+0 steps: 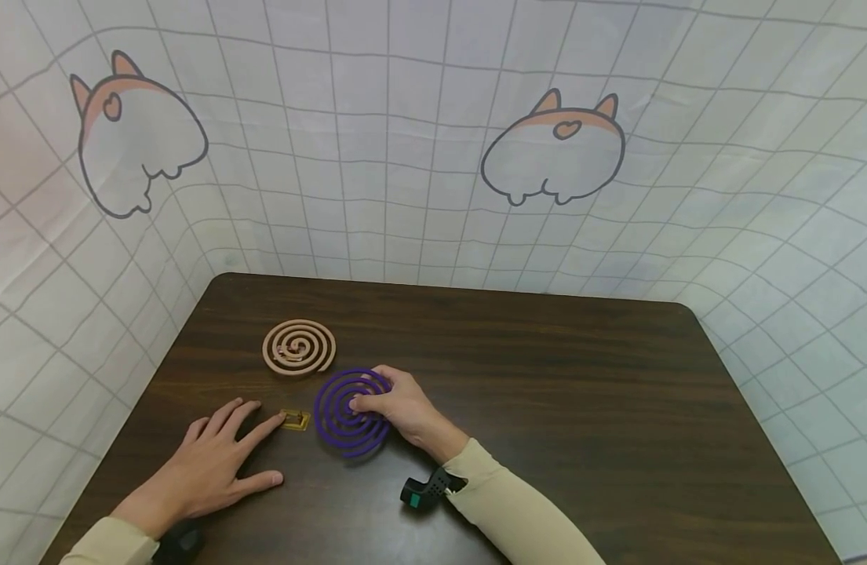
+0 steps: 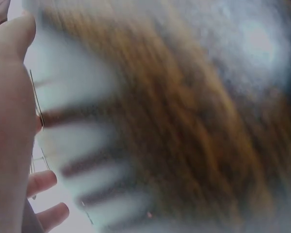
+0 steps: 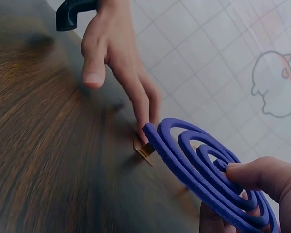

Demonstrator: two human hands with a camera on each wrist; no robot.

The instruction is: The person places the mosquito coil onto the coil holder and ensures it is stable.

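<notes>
On the dark worktop (image 1: 581,408), the spread left hand (image 1: 217,461) is near the left edge; the right hand (image 1: 408,412) pinches a purple coil (image 1: 343,416) at its left. A tan coil (image 1: 299,347) lies toward the far-left corner. The left index finger touches a gold piece (image 1: 296,421).

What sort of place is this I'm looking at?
Probably an improvised indoor recording corner: a dark wood-grain table, creased white grid-patterned sheeting behind it and along its sides, and a black wrist device that may be a camera.
</notes>
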